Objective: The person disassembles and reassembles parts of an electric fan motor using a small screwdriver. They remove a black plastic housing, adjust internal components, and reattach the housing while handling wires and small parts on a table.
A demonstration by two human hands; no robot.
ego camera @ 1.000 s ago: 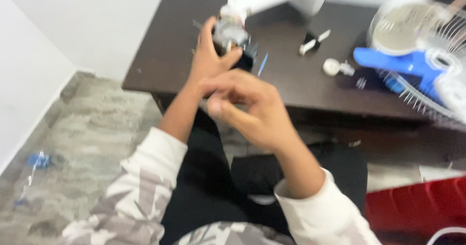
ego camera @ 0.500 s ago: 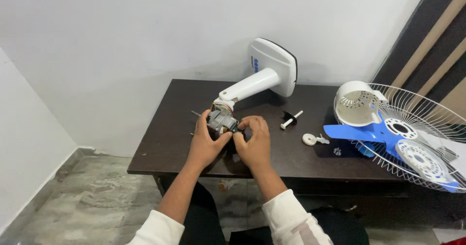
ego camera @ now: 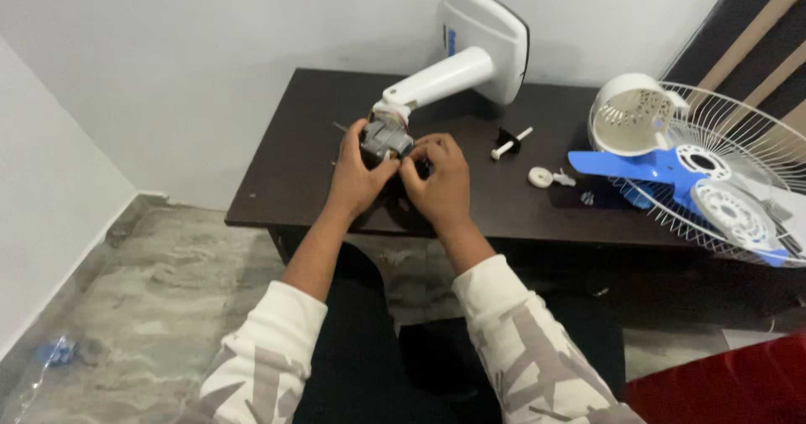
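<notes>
Head view: dark wooden table (ego camera: 302,189).
Left hand (ego camera: 357,176): fingers wrapped around grey fan motor (ego camera: 386,138).
Right hand (ego camera: 441,185): fingertips pinching motor's front.
Nearby: white fan stand (ego camera: 470,54), blue fan blade (ego camera: 638,165).

Probably a home room: plain white wall (ego camera: 210,46), marble-patterned floor (ego camera: 159,298), dark wooden table (ego camera: 294,172) bearing fan parts.

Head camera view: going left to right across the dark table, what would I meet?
Left hand → grey fan motor → right hand → white screwdriver-like tool → small white knob → blue fan blade → white wire fan guard.
</notes>
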